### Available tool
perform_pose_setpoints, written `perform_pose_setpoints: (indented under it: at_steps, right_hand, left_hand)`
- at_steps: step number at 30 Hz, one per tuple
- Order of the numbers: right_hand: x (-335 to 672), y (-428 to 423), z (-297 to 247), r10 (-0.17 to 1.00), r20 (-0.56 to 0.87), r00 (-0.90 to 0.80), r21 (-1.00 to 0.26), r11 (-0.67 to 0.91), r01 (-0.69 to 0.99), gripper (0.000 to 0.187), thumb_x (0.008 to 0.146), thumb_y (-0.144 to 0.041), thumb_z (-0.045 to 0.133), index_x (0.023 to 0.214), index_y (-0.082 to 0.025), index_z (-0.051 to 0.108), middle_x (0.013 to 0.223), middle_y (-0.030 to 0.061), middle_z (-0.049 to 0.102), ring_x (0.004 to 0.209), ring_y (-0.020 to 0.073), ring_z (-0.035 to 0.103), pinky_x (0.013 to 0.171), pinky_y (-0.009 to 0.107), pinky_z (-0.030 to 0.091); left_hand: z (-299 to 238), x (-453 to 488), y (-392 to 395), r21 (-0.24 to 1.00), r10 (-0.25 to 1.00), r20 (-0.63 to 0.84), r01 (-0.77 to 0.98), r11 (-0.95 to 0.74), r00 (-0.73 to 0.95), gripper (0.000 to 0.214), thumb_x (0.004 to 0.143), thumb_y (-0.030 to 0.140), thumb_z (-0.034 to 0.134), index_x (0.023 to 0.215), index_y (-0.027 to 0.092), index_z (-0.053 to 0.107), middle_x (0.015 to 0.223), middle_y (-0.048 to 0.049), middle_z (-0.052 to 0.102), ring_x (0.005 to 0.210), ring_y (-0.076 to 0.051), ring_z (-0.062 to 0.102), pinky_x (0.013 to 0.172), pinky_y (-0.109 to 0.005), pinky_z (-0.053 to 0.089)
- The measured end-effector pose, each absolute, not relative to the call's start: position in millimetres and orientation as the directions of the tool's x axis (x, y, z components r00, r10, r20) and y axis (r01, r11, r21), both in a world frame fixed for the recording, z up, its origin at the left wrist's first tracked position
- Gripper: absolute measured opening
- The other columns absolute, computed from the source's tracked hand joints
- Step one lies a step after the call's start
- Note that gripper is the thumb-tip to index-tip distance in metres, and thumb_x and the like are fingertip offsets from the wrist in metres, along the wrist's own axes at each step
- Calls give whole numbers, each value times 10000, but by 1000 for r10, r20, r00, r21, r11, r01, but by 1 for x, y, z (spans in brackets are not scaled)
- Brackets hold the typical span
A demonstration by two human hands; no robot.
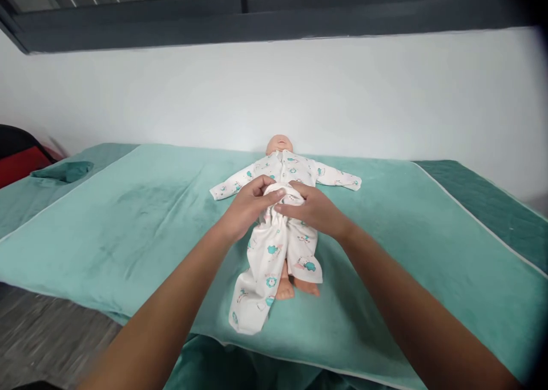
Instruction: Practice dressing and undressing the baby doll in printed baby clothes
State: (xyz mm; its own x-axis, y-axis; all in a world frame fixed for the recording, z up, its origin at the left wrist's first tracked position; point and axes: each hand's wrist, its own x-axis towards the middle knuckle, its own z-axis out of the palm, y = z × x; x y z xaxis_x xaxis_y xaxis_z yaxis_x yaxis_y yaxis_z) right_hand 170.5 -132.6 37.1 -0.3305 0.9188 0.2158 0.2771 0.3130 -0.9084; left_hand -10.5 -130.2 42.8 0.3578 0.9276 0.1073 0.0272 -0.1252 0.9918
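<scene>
Both your hands are clamped on the waistband of the white trousers (268,264), mid-frame. Left hand (256,200) has thumb and fingers pinched on the gathered top edge; right hand (315,208) grips opposite, the two thumbs close together over the bunched cloth.

Trousers: white, soft-looking, printed with scattered teal cartoon shapes plus small pink and dark marks. Finer marks are too small for you to read as writing or drawing. Fabric is puckered under your thumbs, smoother down the legs. Frame-left leg slants to lower centre, its end lying past the feet; frame-right leg is shorter, hem wide and flared.

Doll (279,143) is on its back at centre, head toward the top of the frame near the white wall (171,96). Two bare feet (284,290) show lower centre: one between the trouser legs, one just below the frame-right hem. You've got a matching printed shirt (302,164) on it, front placket down the chest, sleeves spread to either side.

Everything you're handling sits on a light-green cover (128,236), plush-looking, with pale edging.
</scene>
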Motion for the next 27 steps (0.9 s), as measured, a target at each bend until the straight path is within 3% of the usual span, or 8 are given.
perform_pose_setpoints:
  at_steps: [4,7,10,13,15,18,20,27]
  right_hand:
    - [180,-125,27,948,108,-300,-994,104,-28,175,768,-339,655,862,-193,635,803,-18,623,709,141,559,653,261,421]
    - [183,-125,25,920,46,-390,-992,-4,-125,248,779,-369,673,958,-198,651,857,3,665,762,161,607,678,273,455]
    - [181,-129,29,820,-64,-570,-998,-35,61,402,734,-399,744,1074,-200,664,987,40,702,891,212,640,752,314,483]
    - [179,-132,32,737,-176,-653,-966,-3,258,377,693,-367,786,1014,-188,701,999,52,716,919,234,645,788,341,485]
    - [180,-133,29,795,-125,-593,-985,-30,168,327,726,-355,751,1003,-191,696,972,45,717,877,220,647,768,336,486]
    - [181,-133,21,906,-38,-421,-997,-63,-46,257,761,-337,695,975,-200,663,854,12,693,746,177,624,664,293,469]
    - [181,-134,18,919,-38,-392,-998,-55,-30,243,760,-351,696,945,-199,650,810,0,671,705,164,602,623,275,448]
    - [175,-145,29,776,-66,-627,-926,186,328,339,816,-462,640,1051,-217,661,1061,42,687,942,219,620,762,316,469]
  left_hand:
    - [38,-19,-133,967,864,26,205,-149,503,299,760,444,692,875,172,645,796,2,605,687,-133,539,603,-229,412]
    - [27,-19,-132,985,899,71,111,-131,432,277,804,421,634,912,168,661,871,-14,651,774,-160,567,679,-243,429]
    - [17,-13,-131,989,958,134,-94,-114,255,249,839,374,579,976,176,642,918,-18,656,798,-152,569,711,-243,437]
    - [14,-8,-136,991,977,84,-118,-62,196,320,856,423,549,1041,177,633,940,-40,672,800,-166,585,713,-261,450]
    - [17,-10,-143,997,974,81,-30,-76,212,359,862,465,537,1042,175,649,955,-51,686,829,-188,597,725,-274,450]
    - [20,-16,-156,981,913,83,128,-145,400,371,827,492,586,994,178,691,960,-50,703,870,-219,607,746,-288,447]
    - [18,-18,-162,982,895,64,132,-135,441,362,800,483,623,981,179,700,955,-50,706,878,-226,609,747,-292,448]
    - [7,-4,-207,980,999,-51,-190,53,17,306,787,410,641,967,165,669,868,-42,686,741,-172,598,660,-267,452]
